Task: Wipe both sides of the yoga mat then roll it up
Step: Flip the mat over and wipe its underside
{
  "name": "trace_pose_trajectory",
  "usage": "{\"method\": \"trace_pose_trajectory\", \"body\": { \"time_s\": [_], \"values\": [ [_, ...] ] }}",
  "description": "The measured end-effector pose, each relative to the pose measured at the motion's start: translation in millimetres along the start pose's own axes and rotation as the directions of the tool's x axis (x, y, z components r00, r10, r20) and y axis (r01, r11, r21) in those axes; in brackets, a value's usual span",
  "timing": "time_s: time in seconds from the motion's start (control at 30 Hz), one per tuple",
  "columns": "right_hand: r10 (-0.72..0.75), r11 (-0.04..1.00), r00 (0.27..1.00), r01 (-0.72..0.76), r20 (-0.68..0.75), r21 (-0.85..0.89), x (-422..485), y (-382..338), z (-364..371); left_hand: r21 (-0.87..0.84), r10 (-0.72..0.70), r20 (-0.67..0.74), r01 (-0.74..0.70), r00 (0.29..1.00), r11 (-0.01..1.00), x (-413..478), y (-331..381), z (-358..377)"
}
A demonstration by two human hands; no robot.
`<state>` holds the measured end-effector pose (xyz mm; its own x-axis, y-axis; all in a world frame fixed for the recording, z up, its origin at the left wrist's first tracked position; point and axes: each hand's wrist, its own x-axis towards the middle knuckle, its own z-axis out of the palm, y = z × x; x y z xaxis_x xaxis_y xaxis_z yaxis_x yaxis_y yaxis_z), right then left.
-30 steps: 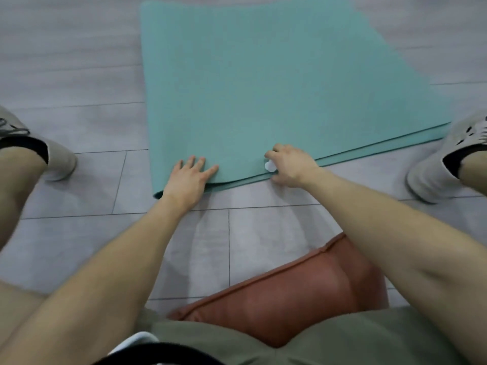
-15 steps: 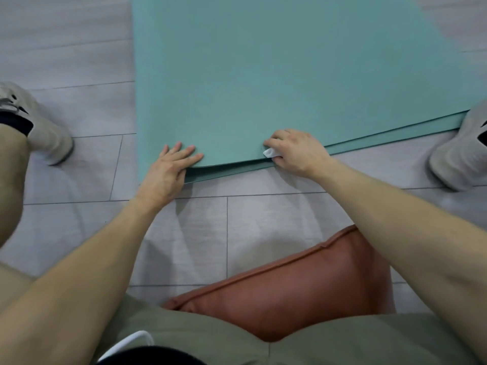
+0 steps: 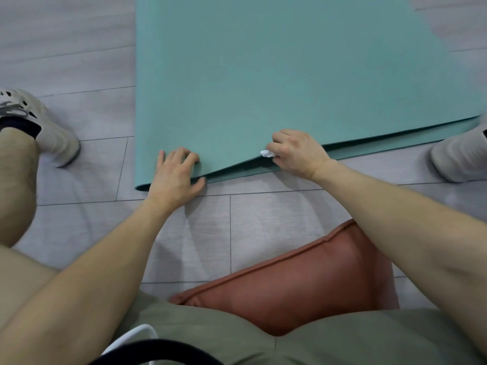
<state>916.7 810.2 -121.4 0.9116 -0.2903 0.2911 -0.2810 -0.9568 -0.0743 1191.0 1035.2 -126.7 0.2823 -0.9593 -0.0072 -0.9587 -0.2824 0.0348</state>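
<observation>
Two hands are in view, both reaching forward to the near edge of one yoga mat (image 3: pixel 290 75). I also count one small white wad (image 3: pixel 267 154), two light shoes, one reddish-brown cushion (image 3: pixel 303 283) and a grey tiled floor (image 3: pixel 263 219).

At the near left corner of the mat is the left hand (image 3: pixel 175 177). Its fingers are bent and lie on top of the mat, and the thumb sits at the near edge, so the hand grips this edge. On the near edge of the upper layer, further right, is the right hand (image 3: pixel 297 154). Its fingers are curled and they pinch the white wad, which sticks out at the fingertips and touches the mat. I cannot tell if this hand also holds the mat itself. The two hands are apart, with a stretch of the mat's edge between them.

The teal mat lies on the floor in front of the person and runs away from the hands out of the top of the view. Two layers show along the near side. The upper one stands a little above the lower one between the hands, and a dark gap is visible there.

The left shoe (image 3: pixel 52 138) rests on the floor, left of the mat and apart from it. The right shoe (image 3: pixel 458 156) is just beside the mat's near right part. The cushion is close to the person, between the two forearms.
</observation>
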Motion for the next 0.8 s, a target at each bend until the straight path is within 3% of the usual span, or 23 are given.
{"method": "trace_pose_trajectory", "body": {
  "time_s": [0.13,0.37,0.53,0.6,0.7,0.8],
  "values": [
    [0.038,0.998,0.995,-0.042,0.096,0.039,-6,-9,9,0.136,-0.02,0.03,0.016,0.999,0.991,8,12,1],
    [0.077,0.99,0.97,-0.101,0.232,0.095,-3,-27,17,0.125,-0.009,0.077,-0.001,0.997,0.992,8,12,0],
    [0.012,0.998,0.991,-0.019,0.133,0.053,-6,-19,20,0.209,0.108,0.141,-0.136,0.984,0.968,8,20,-6],
    [0.05,0.998,0.993,-0.054,0.108,0.031,-6,-10,17,0.235,0.125,0.144,-0.156,0.982,0.959,12,23,-9],
    [0.168,0.984,0.968,-0.177,0.184,0.032,-10,0,12,0.252,0.152,0.197,-0.2,0.968,0.947,20,28,-11],
    [0.169,0.979,0.953,-0.191,0.25,0.066,-10,-3,9,0.242,0.161,0.247,-0.222,0.955,0.945,24,30,-11]
  ]
}}
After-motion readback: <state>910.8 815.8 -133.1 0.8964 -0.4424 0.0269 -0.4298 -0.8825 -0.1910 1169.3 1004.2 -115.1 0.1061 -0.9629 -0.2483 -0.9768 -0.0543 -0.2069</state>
